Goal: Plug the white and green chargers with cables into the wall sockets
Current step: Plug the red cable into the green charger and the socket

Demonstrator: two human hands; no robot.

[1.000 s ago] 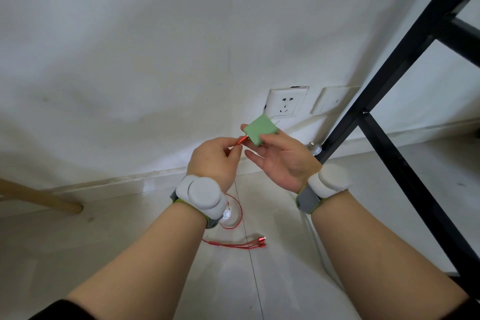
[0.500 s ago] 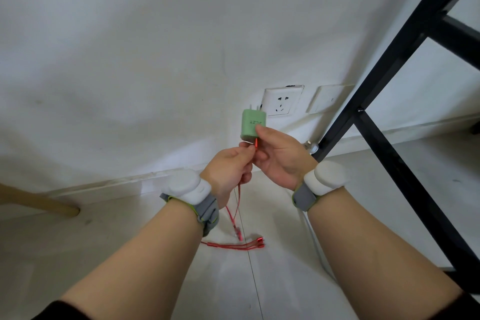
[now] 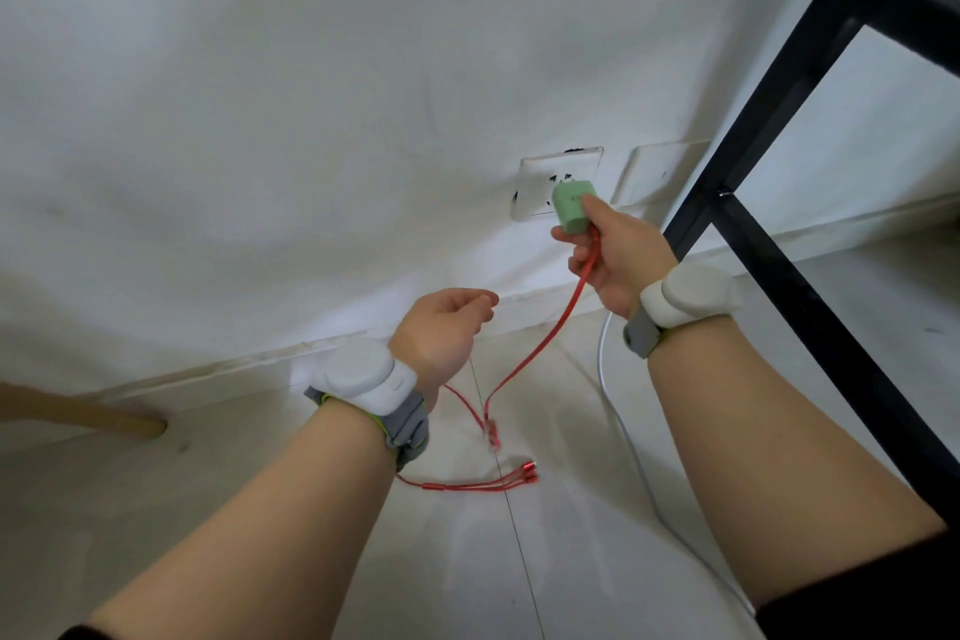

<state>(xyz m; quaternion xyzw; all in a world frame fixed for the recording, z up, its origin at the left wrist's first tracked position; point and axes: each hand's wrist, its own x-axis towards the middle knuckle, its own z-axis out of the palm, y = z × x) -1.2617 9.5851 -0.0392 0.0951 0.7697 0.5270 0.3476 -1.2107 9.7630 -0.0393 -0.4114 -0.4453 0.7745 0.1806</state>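
Head view recorded my right hand (image 3: 615,252) with its grip clenched on the green charger (image 3: 573,206), long axis aimed prongs-first at the wall socket (image 3: 540,182), just before its face. Red cable (image 3: 550,338) trailed to the floor (image 3: 571,535). My left hand (image 3: 441,330) hung loosely curled, grasping nothing.

A rounded white module on a grey strap is worn on each wrist (image 3: 363,372) (image 3: 685,296), with black sleeve cuffs seen at both elbows.
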